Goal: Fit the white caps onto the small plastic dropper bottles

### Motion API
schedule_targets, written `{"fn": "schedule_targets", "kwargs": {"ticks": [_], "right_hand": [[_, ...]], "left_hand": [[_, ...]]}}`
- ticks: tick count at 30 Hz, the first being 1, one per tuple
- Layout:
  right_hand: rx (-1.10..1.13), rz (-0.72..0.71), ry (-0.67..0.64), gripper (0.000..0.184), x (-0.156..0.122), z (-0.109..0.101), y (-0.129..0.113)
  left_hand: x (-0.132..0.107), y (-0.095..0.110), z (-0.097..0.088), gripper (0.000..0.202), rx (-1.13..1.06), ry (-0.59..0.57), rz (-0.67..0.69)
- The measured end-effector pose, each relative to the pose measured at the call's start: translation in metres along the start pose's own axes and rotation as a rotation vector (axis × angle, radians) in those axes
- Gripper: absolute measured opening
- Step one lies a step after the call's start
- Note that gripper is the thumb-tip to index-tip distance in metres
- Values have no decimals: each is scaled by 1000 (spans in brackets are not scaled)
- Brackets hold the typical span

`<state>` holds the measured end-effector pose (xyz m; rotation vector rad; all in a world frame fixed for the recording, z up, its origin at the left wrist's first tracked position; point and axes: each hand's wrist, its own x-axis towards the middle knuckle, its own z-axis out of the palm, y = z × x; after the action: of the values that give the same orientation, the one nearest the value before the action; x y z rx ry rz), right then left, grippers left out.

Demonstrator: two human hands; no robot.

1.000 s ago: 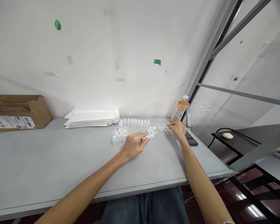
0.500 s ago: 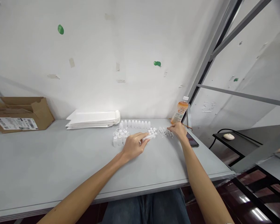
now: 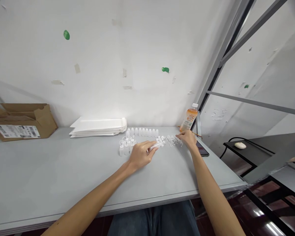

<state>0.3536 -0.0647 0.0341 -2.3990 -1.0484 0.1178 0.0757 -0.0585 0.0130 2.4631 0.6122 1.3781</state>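
My left hand is closed around a small translucent squeeze bottle, which lies tilted between thumb and fingers. Beyond it sits a cluster of small white caps. To the right of the caps is a tangle of thin white looped straps. My right hand reaches to the right edge of that tangle with its fingertips pinched together; whatever is between them is too small to make out. A row of several small white bottles stands near the wall. More bottles with caps and loops stand left of my left hand.
An orange drink bottle stands by the wall behind my right hand, with a dark phone or tablet beside it. White envelopes are stacked left of the bottles. An open cardboard box sits at the far left. Metal framing rises on the right.
The view has shifted slightly. Both hands stay in nearly the same places, the left still holding the squeeze bottle and the right still at the straps.
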Motion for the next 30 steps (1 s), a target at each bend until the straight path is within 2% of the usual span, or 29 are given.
{"fn": "schedule_targets", "kwargs": {"ticks": [6,14,22,26,30], "right_hand": [[-2,6,-47,18,5,4,5],[2,25,-3,24,6,4,4],[22,21,26,22,2,2,2],[198,-52,66,26,2,3,0],[579,-144,-76,34,-9,3,-13]], "left_hand": [[1,1,0,20,-1,1,-8],[2,1,-1,21,-3,9,-9],[2,1,-2,21,-4,12,0],[4,1,-4,22,22,36,10],[9,1,-8,23,94,115,34]]}}
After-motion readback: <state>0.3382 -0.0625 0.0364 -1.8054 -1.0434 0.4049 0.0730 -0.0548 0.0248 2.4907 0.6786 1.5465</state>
